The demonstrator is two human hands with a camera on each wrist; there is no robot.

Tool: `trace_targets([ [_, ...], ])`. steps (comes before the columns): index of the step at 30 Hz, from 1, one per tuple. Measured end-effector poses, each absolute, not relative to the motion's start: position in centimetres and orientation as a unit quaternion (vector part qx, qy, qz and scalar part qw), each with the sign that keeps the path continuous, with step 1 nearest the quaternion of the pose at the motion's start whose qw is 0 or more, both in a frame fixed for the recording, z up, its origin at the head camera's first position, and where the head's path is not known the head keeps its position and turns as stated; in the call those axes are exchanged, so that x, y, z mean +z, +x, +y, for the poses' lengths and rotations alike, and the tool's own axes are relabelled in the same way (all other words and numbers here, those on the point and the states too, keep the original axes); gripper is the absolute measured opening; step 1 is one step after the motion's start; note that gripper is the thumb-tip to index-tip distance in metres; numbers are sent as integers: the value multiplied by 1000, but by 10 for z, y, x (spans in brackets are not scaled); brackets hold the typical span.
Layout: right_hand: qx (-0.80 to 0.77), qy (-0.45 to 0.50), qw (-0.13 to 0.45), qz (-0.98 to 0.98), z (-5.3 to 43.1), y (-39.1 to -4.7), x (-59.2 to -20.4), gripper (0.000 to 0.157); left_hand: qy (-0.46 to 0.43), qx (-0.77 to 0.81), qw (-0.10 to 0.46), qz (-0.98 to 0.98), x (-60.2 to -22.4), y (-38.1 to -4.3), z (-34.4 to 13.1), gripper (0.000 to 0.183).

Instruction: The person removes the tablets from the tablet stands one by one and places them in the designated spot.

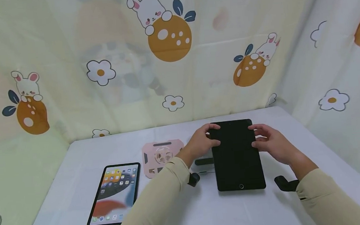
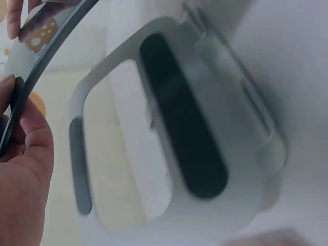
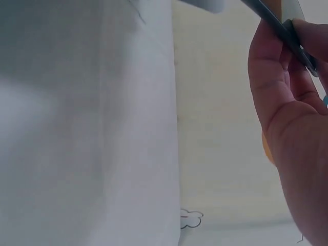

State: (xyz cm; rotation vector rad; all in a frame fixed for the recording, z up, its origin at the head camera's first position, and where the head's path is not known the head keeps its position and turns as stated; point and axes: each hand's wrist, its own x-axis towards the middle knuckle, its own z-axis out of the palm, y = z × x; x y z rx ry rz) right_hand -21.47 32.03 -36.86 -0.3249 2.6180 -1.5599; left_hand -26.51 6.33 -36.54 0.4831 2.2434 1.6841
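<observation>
One dark-screened tablet [image 1: 237,153] sits between both hands, its round button at the end nearest the person. On my head view, the left hand [image 1: 201,142] pinches its left edge near the far end, thumb and fingertip laid on the front face. The right hand [image 1: 276,146] pinches the opposite edge, just across from the left one, with its fingers bent. From both wrist feeds I can see the slim edge caught between thumb and fingers, so each grip is narrowed to about the tablet's thickness. I cannot tell whether the near end touches the table [image 1: 237,216].

Just to the right of the left wrist, and partly behind the tablet, I make out a grey stand [image 2: 225,123]. My left wrist feed shows it near that hand, apart from the tablet's edge, with a rectangular cut-out, a long dark pad [image 2: 183,115] and a smaller grey pad [image 2: 79,166].

Beside the left hand, on its left, lies a pink frame [image 1: 153,163], partly covered by the forearm in my head view. Farther left, and nearer the person than the hand, a second tablet [image 1: 119,186] lies flat with its screen lit and app icons showing; the left sleeve [image 1: 158,204] overlaps its near corner. Beyond both hands hangs a pale curtain [image 1: 208,75] printed with rabbits and flowers.
</observation>
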Motion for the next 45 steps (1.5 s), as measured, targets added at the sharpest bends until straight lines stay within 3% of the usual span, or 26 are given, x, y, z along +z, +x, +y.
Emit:
trace_targets([
  [18, -480, -85, 32, 872, 355, -188, -387, 51, 189, 568, 153, 786, -398, -246, 96, 41],
  [45, -500, -53, 31, 864, 390, -190, -403, 52, 189, 544, 170, 800, -400, -239, 131, 52],
])
